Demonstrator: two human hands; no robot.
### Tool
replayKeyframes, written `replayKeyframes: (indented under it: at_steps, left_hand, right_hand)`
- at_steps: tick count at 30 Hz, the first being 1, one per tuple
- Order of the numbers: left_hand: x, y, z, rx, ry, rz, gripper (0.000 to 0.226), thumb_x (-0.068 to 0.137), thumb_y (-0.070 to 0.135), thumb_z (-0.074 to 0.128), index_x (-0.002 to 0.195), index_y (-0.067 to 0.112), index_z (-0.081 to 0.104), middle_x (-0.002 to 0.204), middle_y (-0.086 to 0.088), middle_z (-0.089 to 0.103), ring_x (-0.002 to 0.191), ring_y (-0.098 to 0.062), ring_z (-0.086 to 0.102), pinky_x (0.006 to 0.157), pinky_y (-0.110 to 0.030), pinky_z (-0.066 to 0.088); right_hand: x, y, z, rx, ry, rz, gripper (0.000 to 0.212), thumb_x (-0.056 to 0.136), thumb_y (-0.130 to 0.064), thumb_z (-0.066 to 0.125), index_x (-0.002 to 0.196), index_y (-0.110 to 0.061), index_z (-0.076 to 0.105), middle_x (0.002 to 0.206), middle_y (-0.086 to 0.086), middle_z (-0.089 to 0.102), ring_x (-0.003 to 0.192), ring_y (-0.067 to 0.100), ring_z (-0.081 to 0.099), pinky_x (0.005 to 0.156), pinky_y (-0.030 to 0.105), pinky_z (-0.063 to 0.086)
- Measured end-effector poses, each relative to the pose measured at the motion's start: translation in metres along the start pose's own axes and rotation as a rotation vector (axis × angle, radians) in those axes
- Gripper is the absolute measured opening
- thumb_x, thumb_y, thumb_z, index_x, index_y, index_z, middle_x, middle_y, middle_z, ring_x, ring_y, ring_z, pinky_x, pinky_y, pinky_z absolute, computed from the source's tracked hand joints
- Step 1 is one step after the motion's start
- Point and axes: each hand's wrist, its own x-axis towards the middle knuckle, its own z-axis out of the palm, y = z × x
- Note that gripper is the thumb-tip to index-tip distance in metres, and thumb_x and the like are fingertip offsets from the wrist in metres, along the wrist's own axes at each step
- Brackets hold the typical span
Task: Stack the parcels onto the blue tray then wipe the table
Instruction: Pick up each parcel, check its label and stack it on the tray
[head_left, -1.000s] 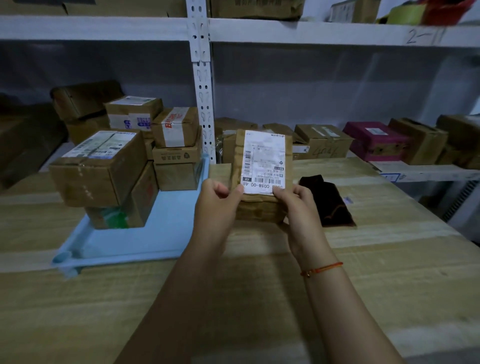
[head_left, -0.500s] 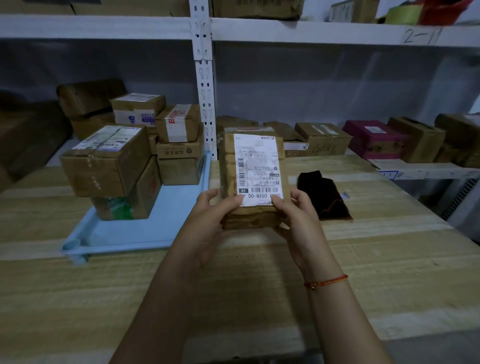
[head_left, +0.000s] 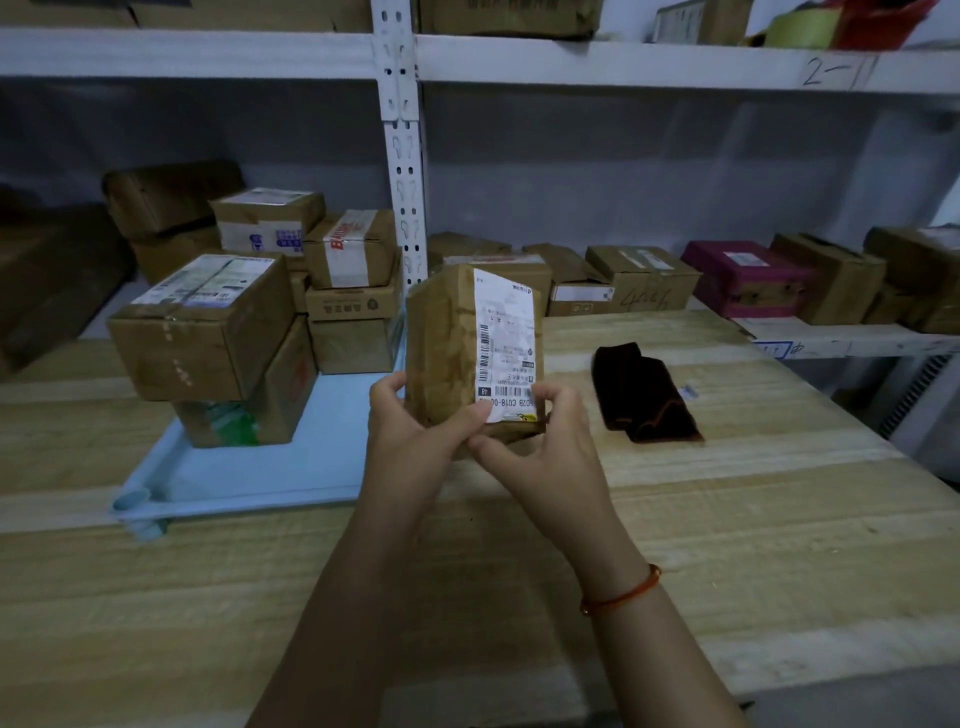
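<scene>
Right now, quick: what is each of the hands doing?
Left hand: grips the brown parcel at its lower left.
Right hand: pinches the same parcel at its lower right corner.

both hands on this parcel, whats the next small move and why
Probably carry the parcel left and set it on the bare front part of the blue tray. Both hands, left hand and right hand, grip its lower end above the table, and other boxes already sit stacked there.

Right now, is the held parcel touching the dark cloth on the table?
Apart. The head view shows the parcel held by both hands, with bare table between it and the dark cloth lying to its right.
</scene>
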Motion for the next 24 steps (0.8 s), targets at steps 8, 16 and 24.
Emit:
replayKeyframes:
  at_steps: [8,16,24]
  left_hand:
    - [-0.009,0.006,0.001,0.209,0.003,0.068,0.104,0.045,0.061,0.082,0.133,0.038,0.031,0.139,-0.001,0.045,0.118,-0.018,0.056,0.093,-0.04,0.054]
    - [-0.018,0.016,0.01,0.213,0.05,0.113,0.014,0.095,0.039,0.051,0.097,0.028,0.059,0.113,0.007,0.046,0.102,-0.012,0.055,0.091,-0.045,0.052]
    - [-0.024,0.015,0.008,0.297,0.072,0.275,0.02,0.093,0.01,0.056,0.105,0.025,0.061,0.118,0.005,0.053,0.107,-0.006,0.055,0.097,-0.039,0.05]
  right_hand:
    - [-0.001,0.002,0.007,0.109,-0.012,0.078,0.083,0.066,-0.051,0.079,0.13,-0.023,0.033,0.133,-0.004,0.043,0.119,0.01,0.046,0.088,0.024,0.046]
    - [0.001,0.002,0.003,0.52,0.027,0.269,0.072,0.057,-0.074,0.065,0.105,-0.021,0.053,0.105,-0.001,0.062,0.097,0.016,0.064,0.085,0.042,0.057]
    - [0.005,0.0,-0.003,0.824,-0.023,0.478,0.068,0.065,-0.049,0.069,0.118,-0.008,0.055,0.118,0.016,0.06,0.097,0.024,0.064,0.059,0.03,0.054]
